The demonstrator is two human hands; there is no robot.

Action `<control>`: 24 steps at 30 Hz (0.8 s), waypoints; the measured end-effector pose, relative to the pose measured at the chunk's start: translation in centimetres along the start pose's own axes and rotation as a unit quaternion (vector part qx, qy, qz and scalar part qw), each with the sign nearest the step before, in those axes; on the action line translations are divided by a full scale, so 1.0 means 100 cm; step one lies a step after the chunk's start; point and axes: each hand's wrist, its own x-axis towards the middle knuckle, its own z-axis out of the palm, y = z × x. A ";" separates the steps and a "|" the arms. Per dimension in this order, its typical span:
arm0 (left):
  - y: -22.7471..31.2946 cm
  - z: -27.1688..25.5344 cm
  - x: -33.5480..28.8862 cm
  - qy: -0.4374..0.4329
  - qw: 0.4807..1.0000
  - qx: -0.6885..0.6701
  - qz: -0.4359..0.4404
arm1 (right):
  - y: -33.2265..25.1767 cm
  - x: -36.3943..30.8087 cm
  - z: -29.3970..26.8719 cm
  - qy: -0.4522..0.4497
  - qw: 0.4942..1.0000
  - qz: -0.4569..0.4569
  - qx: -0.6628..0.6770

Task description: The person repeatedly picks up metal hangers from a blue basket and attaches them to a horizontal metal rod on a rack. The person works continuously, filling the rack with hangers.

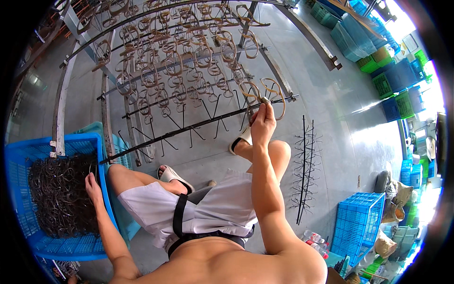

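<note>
My right hand [263, 122] pinches a brown double-loop piece [282, 108] near the right end of a black hook bar [198, 124]. Another brown looped piece [249, 90] is right beside those fingertips. Several bent hooks along this bar, left of my hand, stick out bare. At the left, my left hand [93, 188] rests at the inner right side of a blue crate [105, 189]. Its fingers are drawn together at the edge of a heap of dark curved pieces [61, 199]; what they hold is too small to make out.
Beyond the bar, a metal rack [279, 71] carries rows of brown looped pieces [175, 66]. A spare black hook bar [303, 170] lies on the grey floor to the right. Farther right are a blue crate [358, 227], plastic bottles [314, 239] and stacked bins [397, 80].
</note>
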 end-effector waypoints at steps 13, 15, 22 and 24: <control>-0.015 0.004 0.005 0.021 1.000 -0.015 -0.005 | -0.013 -0.014 0.010 -0.008 0.990 0.051 0.128; -0.004 0.005 0.001 0.022 0.999 -0.025 -0.013 | -0.013 -0.013 0.010 -0.005 0.991 0.058 0.122; -0.007 0.006 0.002 0.035 0.999 -0.027 -0.014 | -0.011 -0.012 0.006 -0.053 0.983 0.049 0.168; -0.009 0.006 0.003 0.033 0.999 -0.034 -0.016 | -0.012 -0.014 0.006 -0.075 0.987 0.024 0.136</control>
